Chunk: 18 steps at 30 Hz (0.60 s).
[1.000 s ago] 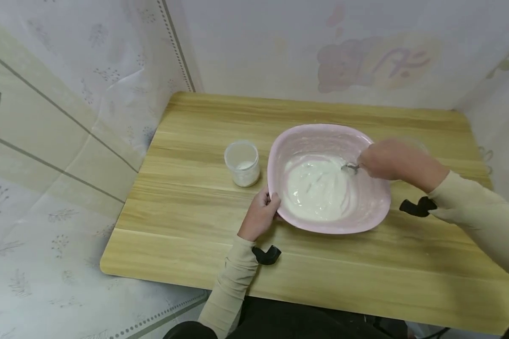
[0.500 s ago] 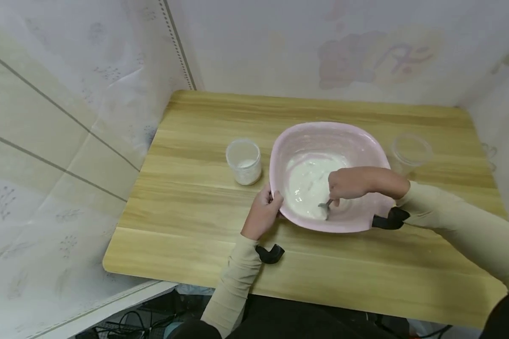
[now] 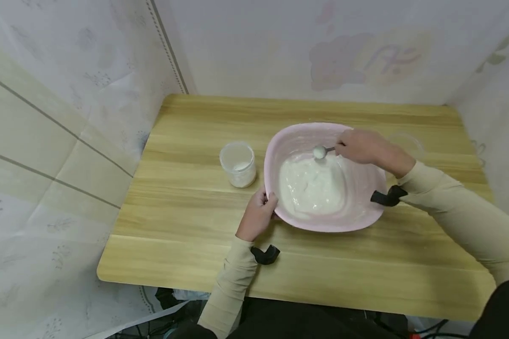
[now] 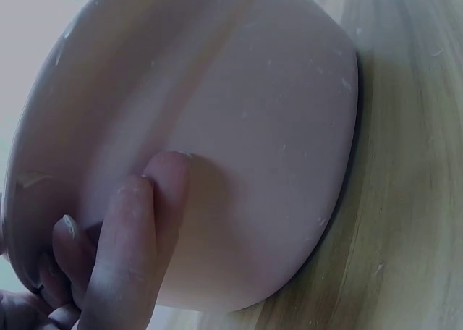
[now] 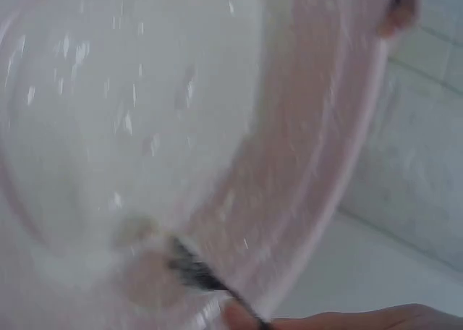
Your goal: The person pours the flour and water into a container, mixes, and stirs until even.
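A pink plastic basin (image 3: 371, 197) stands on the wooden table, with a pool of thick white mixture (image 3: 311, 186) in its bottom. My left hand (image 3: 256, 214) grips the basin's near left rim, thumb on top. In the left wrist view its fingers (image 4: 126, 229) lie against the basin's outer wall. Over the far right part of the basin, my right hand (image 3: 360, 147) pinches the handle of a metal spoon (image 3: 320, 151). The spoon's rounded end looks coated in white, above the mixture's far edge. In the right wrist view the spoon is blurred.
Left of the basin is a clear plastic cup (image 3: 237, 165) with white contents in its lower part. A second clear container (image 3: 407, 141) stands right of the basin, partly behind the right arm. Patterned sheets hang around the wooden table (image 3: 174, 212).
My right hand has swept the spoon from the basin's right side to its near middle, then up to the far side. My left hand keeps its grip on the rim.
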Each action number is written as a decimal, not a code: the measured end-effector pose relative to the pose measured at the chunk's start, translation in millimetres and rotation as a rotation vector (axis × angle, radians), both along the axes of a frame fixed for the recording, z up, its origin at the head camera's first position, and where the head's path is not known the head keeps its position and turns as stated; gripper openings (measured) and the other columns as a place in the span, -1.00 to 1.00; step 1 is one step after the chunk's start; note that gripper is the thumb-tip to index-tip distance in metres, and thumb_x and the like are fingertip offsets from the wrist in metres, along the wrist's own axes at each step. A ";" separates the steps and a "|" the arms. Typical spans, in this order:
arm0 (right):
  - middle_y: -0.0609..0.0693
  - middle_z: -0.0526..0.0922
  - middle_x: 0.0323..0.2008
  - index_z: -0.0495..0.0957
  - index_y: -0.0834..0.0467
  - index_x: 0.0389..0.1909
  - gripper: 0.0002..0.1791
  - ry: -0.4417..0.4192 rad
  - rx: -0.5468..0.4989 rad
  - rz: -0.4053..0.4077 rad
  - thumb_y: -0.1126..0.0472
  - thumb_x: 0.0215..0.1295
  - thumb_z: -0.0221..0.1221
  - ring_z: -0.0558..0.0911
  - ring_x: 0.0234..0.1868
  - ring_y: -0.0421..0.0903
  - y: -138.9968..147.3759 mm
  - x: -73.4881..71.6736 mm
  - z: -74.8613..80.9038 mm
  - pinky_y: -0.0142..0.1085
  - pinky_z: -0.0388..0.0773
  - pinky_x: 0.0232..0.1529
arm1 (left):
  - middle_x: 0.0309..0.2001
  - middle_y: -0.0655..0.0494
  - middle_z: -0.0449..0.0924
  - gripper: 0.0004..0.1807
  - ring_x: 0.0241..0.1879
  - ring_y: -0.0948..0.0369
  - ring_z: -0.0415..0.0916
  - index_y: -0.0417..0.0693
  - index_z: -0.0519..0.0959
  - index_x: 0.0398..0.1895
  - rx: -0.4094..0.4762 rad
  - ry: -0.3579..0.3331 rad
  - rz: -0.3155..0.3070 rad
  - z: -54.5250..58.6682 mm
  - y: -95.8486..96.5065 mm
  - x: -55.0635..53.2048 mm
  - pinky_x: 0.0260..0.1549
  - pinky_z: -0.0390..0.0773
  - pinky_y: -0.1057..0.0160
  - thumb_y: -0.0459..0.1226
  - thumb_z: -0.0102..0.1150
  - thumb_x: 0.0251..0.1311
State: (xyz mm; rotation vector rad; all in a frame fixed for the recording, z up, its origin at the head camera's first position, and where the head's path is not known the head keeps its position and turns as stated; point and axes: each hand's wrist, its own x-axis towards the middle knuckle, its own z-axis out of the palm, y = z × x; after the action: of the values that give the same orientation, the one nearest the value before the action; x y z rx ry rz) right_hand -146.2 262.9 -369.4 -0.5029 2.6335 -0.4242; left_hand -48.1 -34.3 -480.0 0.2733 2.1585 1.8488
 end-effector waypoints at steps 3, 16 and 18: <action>0.00 0.45 -0.58 0.58 0.20 -0.47 -0.59 -0.047 0.064 0.009 0.23 0.57 -0.12 0.21 -0.57 -0.16 21.9 -5.5 12.4 -0.27 0.26 -0.45 | -0.27 -0.24 0.69 -0.55 -0.44 0.28 0.64 -0.38 0.46 0.26 -0.016 -0.001 0.004 -1.1 2.2 -1.9 -0.36 0.80 0.09 -0.24 -0.19 0.52; -0.12 0.19 -0.66 0.29 0.06 -0.62 -0.55 -0.124 0.058 0.081 0.24 0.61 -0.14 0.14 -0.60 -0.19 1.6 -35.9 -3.9 -0.30 0.22 -0.48 | -0.16 -0.30 0.71 -0.50 -0.35 0.26 0.65 -0.38 0.42 0.33 -0.029 -0.064 -0.030 1.8 -3.8 -1.4 -0.26 0.80 0.01 -0.22 -0.18 0.50; -0.03 0.44 -0.60 0.46 0.16 -0.52 -0.56 -0.099 0.038 0.103 0.23 0.64 -0.16 0.22 -0.57 -0.19 -12.4 -36.6 -6.1 -0.28 0.27 -0.43 | -0.14 -0.32 0.71 -0.50 -0.34 0.26 0.66 -0.37 0.41 0.34 -0.027 -0.058 -0.021 2.1 -3.8 -1.1 -0.26 0.81 0.05 -0.23 -0.18 0.50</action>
State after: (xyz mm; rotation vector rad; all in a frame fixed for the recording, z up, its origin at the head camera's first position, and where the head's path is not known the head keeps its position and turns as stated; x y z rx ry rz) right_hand -182.8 250.5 -375.5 -0.5870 2.5032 -0.3571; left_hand -49.3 -38.1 -477.9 0.2329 2.1322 1.7919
